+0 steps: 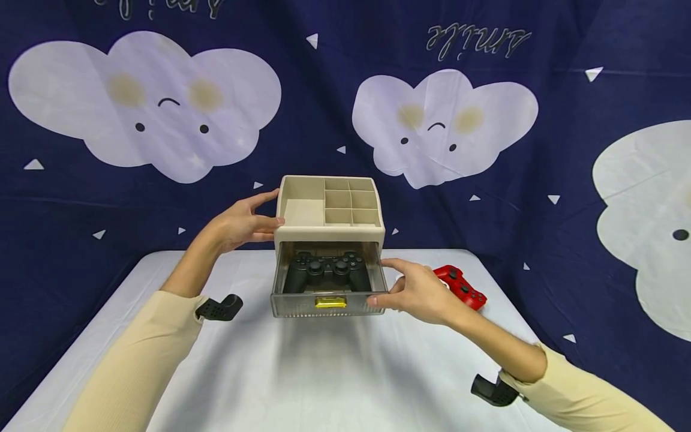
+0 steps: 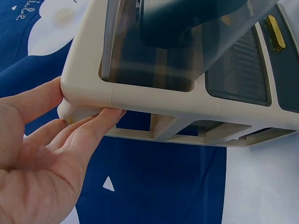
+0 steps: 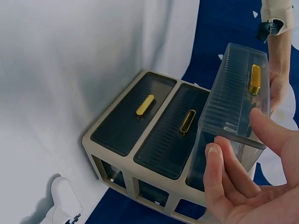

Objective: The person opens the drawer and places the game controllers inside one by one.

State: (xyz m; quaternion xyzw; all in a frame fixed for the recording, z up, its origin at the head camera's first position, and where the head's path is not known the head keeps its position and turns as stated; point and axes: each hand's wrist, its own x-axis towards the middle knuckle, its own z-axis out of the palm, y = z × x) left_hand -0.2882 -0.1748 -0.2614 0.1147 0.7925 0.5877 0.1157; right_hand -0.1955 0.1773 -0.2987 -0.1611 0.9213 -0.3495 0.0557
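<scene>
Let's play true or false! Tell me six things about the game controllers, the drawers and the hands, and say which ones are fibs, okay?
1. The black game controller sits inside the open top drawer. True.
2. The red game controller sits inside that drawer too. False: it lies on the white table.
3. The left hand touches the beige organizer. True.
4. The right hand holds the red game controller. False: it grips a front corner of the top drawer.
5. The middle drawer and the bottom drawer are closed. True.
6. The top drawer's handle is blue. False: it is gold.
</scene>
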